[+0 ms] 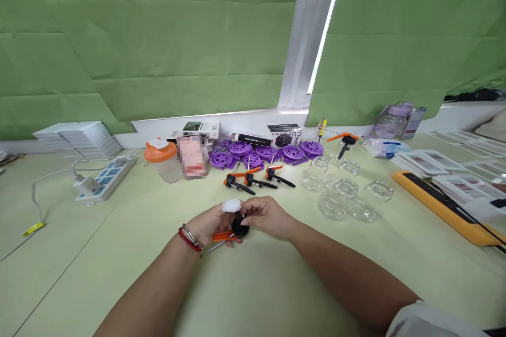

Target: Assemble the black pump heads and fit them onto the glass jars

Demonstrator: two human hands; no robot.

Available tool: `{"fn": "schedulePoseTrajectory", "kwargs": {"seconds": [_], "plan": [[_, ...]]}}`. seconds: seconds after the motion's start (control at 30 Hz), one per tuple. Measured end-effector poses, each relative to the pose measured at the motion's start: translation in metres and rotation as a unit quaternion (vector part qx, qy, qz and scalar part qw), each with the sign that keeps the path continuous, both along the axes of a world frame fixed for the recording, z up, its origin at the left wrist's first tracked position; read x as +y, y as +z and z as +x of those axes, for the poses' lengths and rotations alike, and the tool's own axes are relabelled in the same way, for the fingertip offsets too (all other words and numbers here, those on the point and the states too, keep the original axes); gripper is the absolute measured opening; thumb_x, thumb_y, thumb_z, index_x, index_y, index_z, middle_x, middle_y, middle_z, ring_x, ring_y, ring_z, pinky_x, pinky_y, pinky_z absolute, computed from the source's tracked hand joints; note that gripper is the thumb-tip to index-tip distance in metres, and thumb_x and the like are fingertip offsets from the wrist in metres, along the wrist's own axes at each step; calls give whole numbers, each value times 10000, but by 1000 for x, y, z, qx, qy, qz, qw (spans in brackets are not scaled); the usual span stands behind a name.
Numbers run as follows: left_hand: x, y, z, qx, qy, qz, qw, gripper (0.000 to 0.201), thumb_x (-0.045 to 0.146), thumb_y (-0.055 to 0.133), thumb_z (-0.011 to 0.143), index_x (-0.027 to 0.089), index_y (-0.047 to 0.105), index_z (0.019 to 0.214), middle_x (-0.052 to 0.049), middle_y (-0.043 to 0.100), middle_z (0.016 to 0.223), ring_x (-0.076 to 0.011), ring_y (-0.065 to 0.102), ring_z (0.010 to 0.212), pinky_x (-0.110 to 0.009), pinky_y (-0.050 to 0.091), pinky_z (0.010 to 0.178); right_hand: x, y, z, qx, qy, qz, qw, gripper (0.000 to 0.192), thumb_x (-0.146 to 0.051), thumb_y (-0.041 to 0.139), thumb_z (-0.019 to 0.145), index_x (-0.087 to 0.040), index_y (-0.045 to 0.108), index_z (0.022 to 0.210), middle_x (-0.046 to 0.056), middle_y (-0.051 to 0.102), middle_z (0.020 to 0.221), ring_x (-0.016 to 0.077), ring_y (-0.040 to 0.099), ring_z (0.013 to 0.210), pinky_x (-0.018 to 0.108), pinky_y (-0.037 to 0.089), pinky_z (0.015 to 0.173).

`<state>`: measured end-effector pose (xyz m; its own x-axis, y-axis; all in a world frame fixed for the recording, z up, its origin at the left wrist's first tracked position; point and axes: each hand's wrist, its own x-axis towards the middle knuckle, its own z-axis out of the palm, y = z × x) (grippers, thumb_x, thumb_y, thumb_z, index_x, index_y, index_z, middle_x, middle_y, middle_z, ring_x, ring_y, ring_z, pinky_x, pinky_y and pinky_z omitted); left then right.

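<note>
Head view: both hands, left hand (pixel 211 224) and right hand (pixel 266 216), grip a clamp (pixel 237 229); spare clamps (pixel 256 178) and glass jars (pixel 342 192) lie beyond.

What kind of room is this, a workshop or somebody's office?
Probably an office-style room used as an assembly or packing bench: a long pale table under green window blinds, batches of purple plastic wheels, glass jars, and small orange-and-black clamps laid out.

A pale green table (pixel 98 274) ran up to a white sill (pixel 221 118); green pleated blinds (pixel 158 37) covered the windows behind it. A white window frame (pixel 302 31) stood between the blinds; daylight showed as a narrow strip (pixel 326 26) beside it.
</note>
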<state>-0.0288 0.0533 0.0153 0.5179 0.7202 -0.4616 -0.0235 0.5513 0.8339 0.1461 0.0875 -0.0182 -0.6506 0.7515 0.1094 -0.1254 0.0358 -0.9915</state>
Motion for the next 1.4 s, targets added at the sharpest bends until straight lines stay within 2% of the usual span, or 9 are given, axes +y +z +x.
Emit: {"fn": "schedulePoseTrajectory", "kwargs": {"seconds": [0.23, 0.43, 0.7, 0.93, 1.17, 1.27, 1.4], "plan": [[-1, 3, 0, 2, -9, 3, 1000, 554, 617, 547, 680, 191, 507, 1033, -47, 597, 746, -205, 630, 582, -243, 427, 433, -1, 1, 0, 14, 4, -15, 1000, 288, -315, 800, 578, -147, 636, 744, -24, 565, 669, 107, 500, 627, 264, 415, 634], [-1, 1, 0, 9, -2, 3, 1000, 503, 601, 541, 692, 189, 508, 978, -45, 597, 739, -204, 630, 581, -246, 430, 432, -1, -2, -1, 17, 0, -38, 999, 336, -317, 818, 553, -147, 623, 768, -9, 612, 708, 115, 554, 651, 283, 459, 670], [-2, 3, 0, 12, -7, 10, 1000, 514, 628, 521, 708, 181, 503, 960, -54, 600, 727, -218, 639, 611, -261, 440, 465, -1, 2, 0, 20, 15, -23, 999, 290, -317, 800, 580, -147, 630, 742, -15, 597, 683, 114, 542, 642, 271, 443, 656], [-1, 2, 0, 9, -12, 12, 1000, 608, 671, 513, 703, 174, 512, 1053, -63, 607, 760, -214, 636, 619, -256, 443, 453, 0, 4, 0, 21, 8, -14, 1000, 268, -313, 796, 586, -143, 656, 739, 0, 625, 725, 136, 568, 687, 292, 449, 695], [2, 1, 0, 15, -7, 1, 1000, 685, 723, 499, 666, 149, 532, 1038, -80, 613, 780, -224, 636, 618, -254, 425, 434, -1, 5, 1, 29, -8, -40, 999, 314, -273, 789, 601, -143, 668, 860, 10, 657, 761, 121, 582, 706, 291, 453, 724], [0, 3, 1, 16, 11, 12, 1000, 621, 677, 501, 702, 162, 527, 1046, -82, 622, 797, -213, 630, 629, -253, 420, 453, -3, 10, 2, 8, -8, -63, 998, 297, -295, 765, 633, -144, 663, 868, 13, 657, 769, 93, 555, 607, 254, 442, 608], [-5, 7, 5, 41, 32, 45, 998, 545, 602, 533, 718, 196, 505, 1079, -74, 628, 842, -186, 613, 641, -243, 410, 480, -4, 11, 1, -3, -6, -137, 991, 235, -301, 739, 664, -152, 641, 817, -37, 585, 565, 55, 461, 441, 193, 322, 433]]}}
